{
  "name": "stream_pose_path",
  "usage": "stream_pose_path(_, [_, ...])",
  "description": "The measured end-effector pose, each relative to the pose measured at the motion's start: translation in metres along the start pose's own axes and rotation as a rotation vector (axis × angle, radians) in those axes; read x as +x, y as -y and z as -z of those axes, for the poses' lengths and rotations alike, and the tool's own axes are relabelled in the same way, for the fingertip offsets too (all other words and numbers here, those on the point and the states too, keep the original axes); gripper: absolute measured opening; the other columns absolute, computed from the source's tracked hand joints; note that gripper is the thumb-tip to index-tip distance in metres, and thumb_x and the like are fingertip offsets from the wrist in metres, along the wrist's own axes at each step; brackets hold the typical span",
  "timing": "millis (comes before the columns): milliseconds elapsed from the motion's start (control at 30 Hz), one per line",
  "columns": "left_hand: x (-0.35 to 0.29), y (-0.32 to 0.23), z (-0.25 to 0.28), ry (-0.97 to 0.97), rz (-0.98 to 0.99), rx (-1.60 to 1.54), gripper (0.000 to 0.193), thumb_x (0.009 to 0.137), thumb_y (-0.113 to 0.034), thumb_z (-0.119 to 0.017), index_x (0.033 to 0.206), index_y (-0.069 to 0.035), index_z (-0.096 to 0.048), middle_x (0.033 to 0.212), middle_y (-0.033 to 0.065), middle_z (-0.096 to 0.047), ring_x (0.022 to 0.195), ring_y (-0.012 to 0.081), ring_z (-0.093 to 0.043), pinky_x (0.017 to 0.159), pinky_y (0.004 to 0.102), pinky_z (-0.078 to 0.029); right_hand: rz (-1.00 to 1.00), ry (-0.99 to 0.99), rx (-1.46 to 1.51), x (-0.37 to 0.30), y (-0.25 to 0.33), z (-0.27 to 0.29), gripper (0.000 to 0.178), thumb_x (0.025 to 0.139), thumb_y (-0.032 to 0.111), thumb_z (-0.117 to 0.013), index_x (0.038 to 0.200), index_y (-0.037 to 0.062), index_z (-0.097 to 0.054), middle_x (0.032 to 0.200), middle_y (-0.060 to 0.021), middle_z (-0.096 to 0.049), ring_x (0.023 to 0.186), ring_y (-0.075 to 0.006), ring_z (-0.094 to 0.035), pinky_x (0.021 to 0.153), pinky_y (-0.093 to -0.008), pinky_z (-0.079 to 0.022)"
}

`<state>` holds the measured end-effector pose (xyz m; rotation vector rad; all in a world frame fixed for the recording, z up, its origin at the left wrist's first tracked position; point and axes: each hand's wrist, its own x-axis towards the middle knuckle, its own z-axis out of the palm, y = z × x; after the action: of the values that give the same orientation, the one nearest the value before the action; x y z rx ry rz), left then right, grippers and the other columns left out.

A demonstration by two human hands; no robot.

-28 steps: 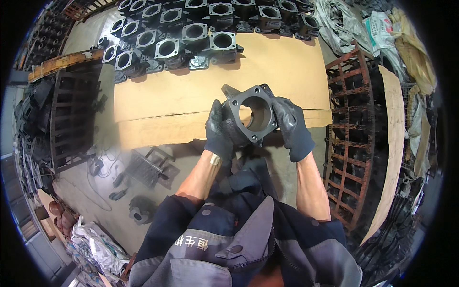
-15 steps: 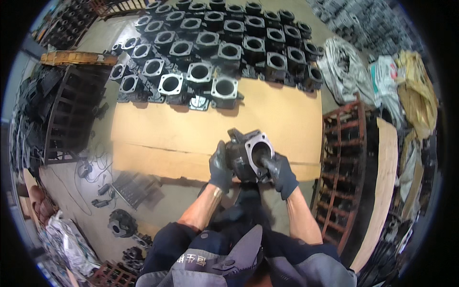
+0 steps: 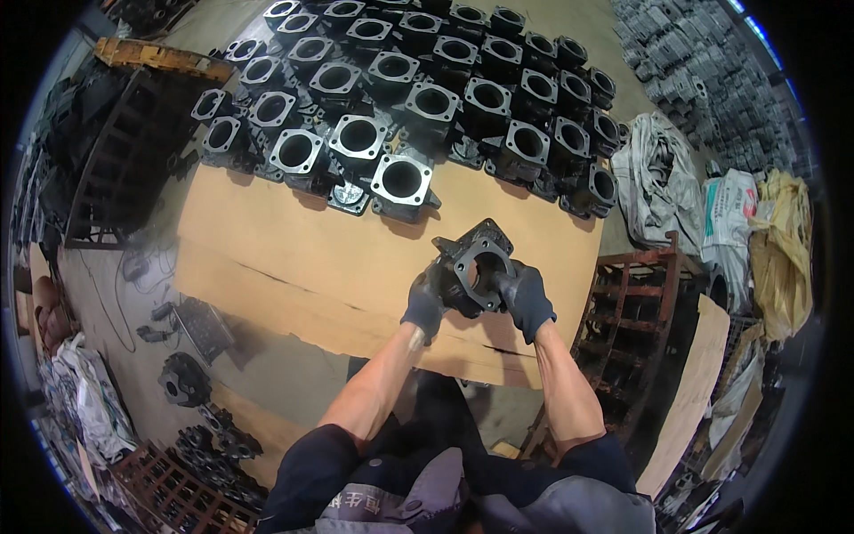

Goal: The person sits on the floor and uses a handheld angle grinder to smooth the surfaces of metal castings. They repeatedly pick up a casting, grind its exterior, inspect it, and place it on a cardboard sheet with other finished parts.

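Observation:
Both my gloved hands grip one black cast metal housing [image 3: 474, 265] with a square flange and a round bore, held in the air over the near part of a wide plywood board [image 3: 294, 258]. My left hand [image 3: 425, 301] clasps its left side and my right hand [image 3: 527, 299] its right side. The flange faces up toward me. Beyond it, at the far end of the board, stand several rows of like black housings [image 3: 402, 182], flanges up, the nearest one just ahead of the held part.
A rusty metal rack [image 3: 636, 303] stands at my right beside a leaning wooden board [image 3: 689, 392]. White and yellow sacks [image 3: 738, 222] lie far right. Another rack [image 3: 107, 169] stands at left. Loose black castings [image 3: 182, 378] lie on the concrete floor near left.
The view has drawn back and swung so more rows of housings show. My hands have carried the housing farther out, turning its flange slightly, with the grip unchanged.

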<state>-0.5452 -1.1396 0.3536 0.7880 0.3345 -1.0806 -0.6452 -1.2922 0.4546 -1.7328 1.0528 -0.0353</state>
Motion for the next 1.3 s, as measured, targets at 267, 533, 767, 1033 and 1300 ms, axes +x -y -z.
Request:
stream_pose_path(267, [0.010,-0.026,-0.052,0.026,-0.220,0.280,0.027,0.100,-0.020,-0.059,0.119,-0.001,-0.062,0.105,0.0064,-0.068,0.090,0.0140,-0.065,0.077,0.0296,-0.056,-0.062,0.067,0.050,0.010,-0.027,0.042,0.034,0.093,0.026,-0.061,0.087,-0.0071,-0.067,0.072,-0.0108,-0.067,0.056,-0.0183,-0.062,0.051,-0.0321,-0.049])
stream_pose_path(533, [0.037,-0.048,-0.077,0.446,-0.700,1.507,0.035,0.074,-0.009,-0.065,0.109,-0.008,-0.062,0.086,0.0138,-0.064,0.085,0.0336,-0.064,0.072,0.0433,-0.053,-0.080,0.146,0.239,-0.008,-0.038,0.068,0.019,0.092,0.012,-0.060,0.100,-0.0041,-0.068,0.084,-0.0078,-0.069,0.072,-0.0140,-0.063,0.064,-0.0295,-0.052])
stream_pose_path(767, [0.061,-0.067,-0.122,0.326,-0.049,1.662,0.041,0.091,-0.041,-0.057,0.109,-0.007,-0.068,0.107,0.0217,-0.068,0.098,0.0405,-0.065,0.084,0.0453,-0.052,-0.232,0.007,0.321,-0.020,-0.067,0.043,0.018,0.085,0.002,-0.059,0.097,-0.0078,-0.067,0.085,-0.0149,-0.070,0.057,-0.0215,-0.064,0.048,-0.0320,-0.051])
stream_pose_path(1033, [-0.027,-0.109,-0.025,0.014,-0.567,1.146,0.024,0.091,-0.014,-0.064,0.114,-0.006,-0.065,0.105,0.0145,-0.070,0.095,0.0267,-0.068,0.085,0.0345,-0.054,-0.272,-0.101,0.458,0.010,-0.055,0.032,0.017,0.093,0.013,-0.056,0.090,-0.0019,-0.066,0.073,-0.0135,-0.065,0.052,-0.0225,-0.060,0.045,-0.0309,-0.046])
stream_pose_path(1300, [-0.178,-0.120,0.217,-0.543,-0.440,1.505,0.024,0.092,-0.013,-0.063,0.112,0.000,-0.065,0.103,0.0148,-0.071,0.095,0.0207,-0.068,0.084,0.0326,-0.053,-0.431,-0.139,0.777,0.079,-0.017,0.017,0.018,0.097,0.017,-0.049,0.102,0.0052,-0.063,0.081,-0.0093,-0.071,0.055,-0.0134,-0.064,0.040,-0.0191,-0.045])
